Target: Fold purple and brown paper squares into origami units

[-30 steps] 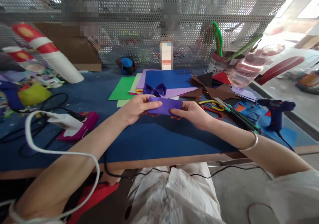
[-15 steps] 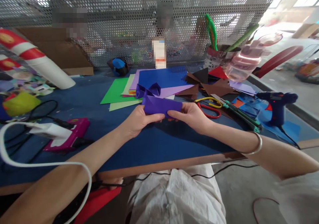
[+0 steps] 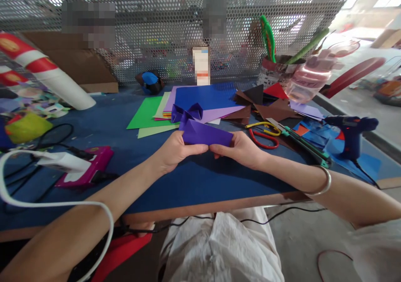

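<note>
A folded sheet of purple paper is held up above the blue table between both hands. My left hand pinches its left end, with the thumb along the lower edge. At the right end my right hand grips it, and the two thumb tips nearly meet at the bottom middle. Fingers behind the paper are mostly hidden. Just beyond it, a folded purple paper piece with raised pockets rests at a stack of coloured paper, topped by a blue sheet.
Right of my hands lie red-and-yellow-handled scissors, a green cutter and a blue glue gun. Brown paper scraps and a pink bottle stand behind. Leftward are a magenta power strip and a white cable.
The right end of the purple paper has shifted slightly right and down with my right hand. Its lower edge now shows a crease toward the thumbs, which sit tip to tip.
</note>
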`<state>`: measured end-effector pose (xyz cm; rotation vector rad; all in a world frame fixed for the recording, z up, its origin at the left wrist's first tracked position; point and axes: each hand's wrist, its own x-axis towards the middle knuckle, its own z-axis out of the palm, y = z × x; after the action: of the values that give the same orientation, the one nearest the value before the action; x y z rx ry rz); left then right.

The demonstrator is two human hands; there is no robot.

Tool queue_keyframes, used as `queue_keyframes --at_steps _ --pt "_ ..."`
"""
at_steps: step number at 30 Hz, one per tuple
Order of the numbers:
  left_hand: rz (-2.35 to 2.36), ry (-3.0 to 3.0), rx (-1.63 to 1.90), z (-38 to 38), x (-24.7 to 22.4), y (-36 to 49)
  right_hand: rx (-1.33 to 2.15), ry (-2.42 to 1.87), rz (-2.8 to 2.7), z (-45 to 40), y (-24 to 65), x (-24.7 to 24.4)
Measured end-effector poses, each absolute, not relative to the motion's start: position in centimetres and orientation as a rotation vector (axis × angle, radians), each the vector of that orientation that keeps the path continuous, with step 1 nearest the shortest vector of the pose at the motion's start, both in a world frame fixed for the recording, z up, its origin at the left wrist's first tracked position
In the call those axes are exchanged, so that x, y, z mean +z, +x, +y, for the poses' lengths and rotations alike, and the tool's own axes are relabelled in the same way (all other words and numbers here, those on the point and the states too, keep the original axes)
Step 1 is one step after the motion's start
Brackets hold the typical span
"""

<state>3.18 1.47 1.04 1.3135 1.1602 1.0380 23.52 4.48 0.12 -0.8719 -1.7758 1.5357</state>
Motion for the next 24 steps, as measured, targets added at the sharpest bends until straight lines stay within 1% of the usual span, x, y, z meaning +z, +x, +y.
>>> queue_keyframes --at_steps 4,12,20,24 --pt "1.151 1.287 1.052 1.2 1.1 3.3 1.509 -0.836 -1.798 4.5 23.5 -0.1" --pt "1.187 1.319 1.084 2.0 1.0 2.6 1.348 -0.875 -1.848 5.3 24.0 -0.4" --pt "1.156 1.235 1.107 1.9 1.4 2.4 1.413 -0.861 -1.827 5.1 23.9 -0.1" --pt "1.186 1.312 1.138 2.2 1.3 1.7 1.402 -0.895 -1.783 5.4 24.1 -0.2"
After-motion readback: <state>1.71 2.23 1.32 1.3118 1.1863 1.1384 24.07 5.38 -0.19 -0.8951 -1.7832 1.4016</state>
